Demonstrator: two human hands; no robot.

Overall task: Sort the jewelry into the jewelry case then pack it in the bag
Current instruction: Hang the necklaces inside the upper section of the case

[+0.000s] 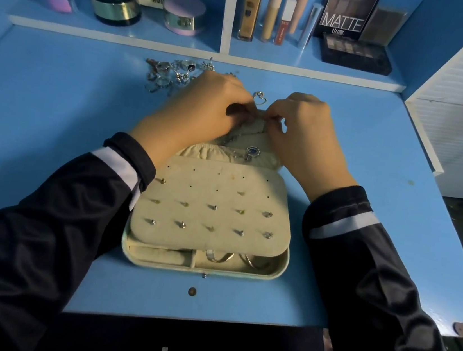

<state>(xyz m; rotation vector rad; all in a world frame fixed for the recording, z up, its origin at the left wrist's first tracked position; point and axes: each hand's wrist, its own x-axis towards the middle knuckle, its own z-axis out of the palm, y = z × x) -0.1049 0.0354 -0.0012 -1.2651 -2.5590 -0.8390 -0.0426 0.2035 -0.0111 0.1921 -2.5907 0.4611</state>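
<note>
cream fabric lines the open jewelry case [282, 270], and both hands hide much of its far section. the small item [258, 116] pinched between the fingertips is barely exposed, and i cannot tell whether it is a clasp, a tab or a chain end. a necklace [252, 151] with a blue pendant lies on the gathered pocket beside the right wrist, its chain partly covered. the near compartments show only as a strip below the stud panel [210, 216], and the rings [222, 258] in them are half concealed. bottles and palettes on the shelf [125, 33] at the back are cut off by the top edge.

left hand [201, 106]: knuckles up, fingers curled inward, thumb and fingertips nipping the small item from the left. right hand [304, 126]: mirrored pose, gripping the same item from the right. the fingertips of both nearly meet over the case's far edge. the forearms, in dark sleeves [56, 226] with a pale band, reach in from the near corners.

the case sits centred on the blue worktop [54, 122], and the hands are over its far end. loose jewelry [173, 75] lies piled on the worktop just beyond the left hand, apart from the case. a silver ring-like piece [259, 98] lies just beyond the gap between the hands.
</note>
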